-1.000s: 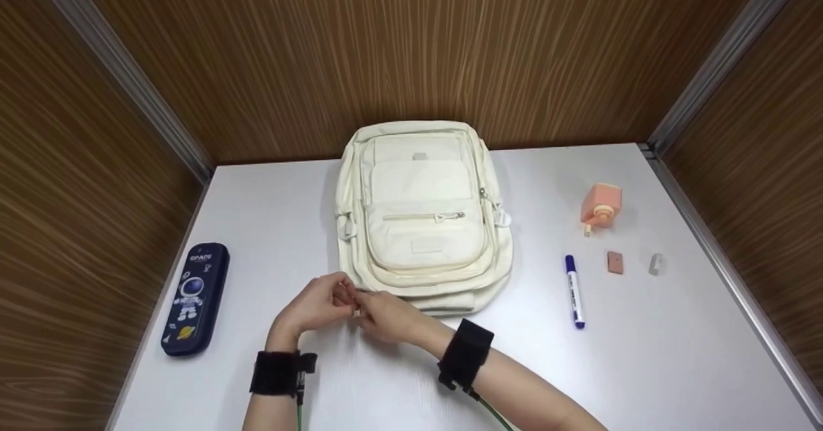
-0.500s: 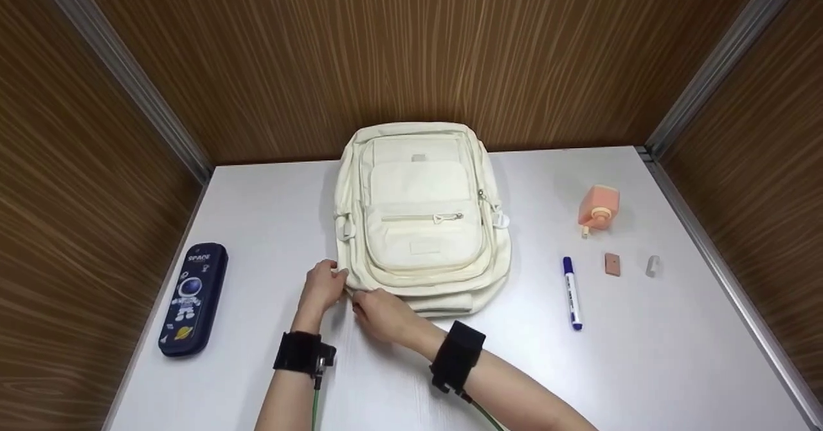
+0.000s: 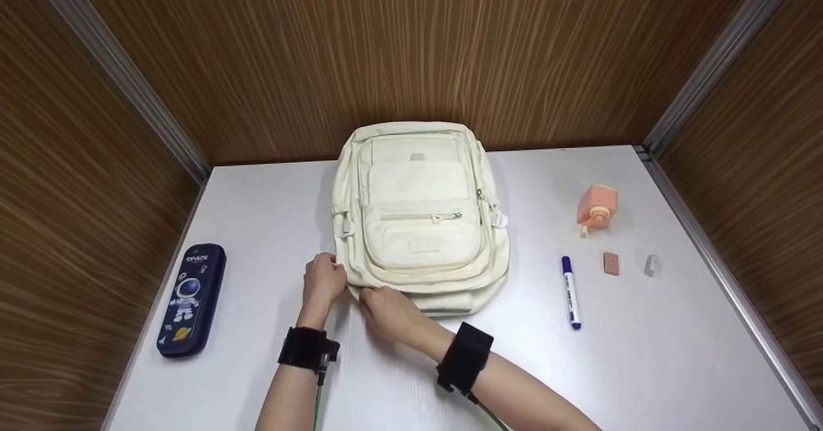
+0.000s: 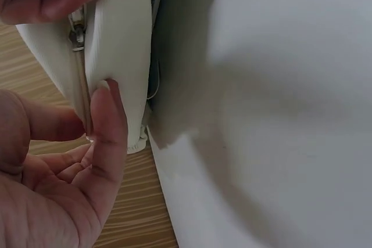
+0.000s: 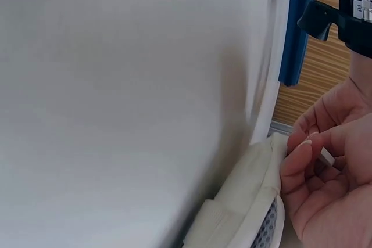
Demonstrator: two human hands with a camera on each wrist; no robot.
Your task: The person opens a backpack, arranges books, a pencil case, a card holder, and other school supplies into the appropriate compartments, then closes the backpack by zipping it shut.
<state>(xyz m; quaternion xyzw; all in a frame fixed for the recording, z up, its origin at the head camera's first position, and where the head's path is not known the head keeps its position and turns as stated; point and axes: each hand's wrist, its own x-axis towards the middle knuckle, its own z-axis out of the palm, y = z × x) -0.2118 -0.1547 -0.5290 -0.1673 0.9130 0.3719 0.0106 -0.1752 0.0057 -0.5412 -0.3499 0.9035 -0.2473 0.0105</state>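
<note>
- The white rectangular desk (image 3: 643, 366) is walled by brown wood-grain panels on its left, far and right edges; only the near edge, where the arms come in, is open.
- The cream fabric backpack (image 3: 421, 212) lies flat at the middle of the far edge, its top against the far panel and its bottom toward the person. Bare desk lies on both its sides and along the near edge.
- The dark blue pencil case with an astronaut print (image 3: 191, 299) lies close along the left edge, well apart from the backpack.
- The left hand (image 3: 323, 283) is at the backpack's near-left corner; in the left wrist view its thumb (image 4: 110, 120) and fingers pinch the fabric beside the zip line.
- The right hand (image 3: 386, 309) touches the backpack's near edge just beside the left hand; its fingers are curled at the seam, but what they pinch cannot be told.
- Toward the right edge stand an orange plastic pump bottle (image 3: 598, 207), a blue-capped white marker (image 3: 571, 291), a small brown rectangular block (image 3: 611, 263) and a small grey clip-like piece (image 3: 651, 265), all apart from the backpack.
- A second ago the two hands met in front of the near-left corner, off the fabric; both have since moved up onto the corner, the left furthest.
</note>
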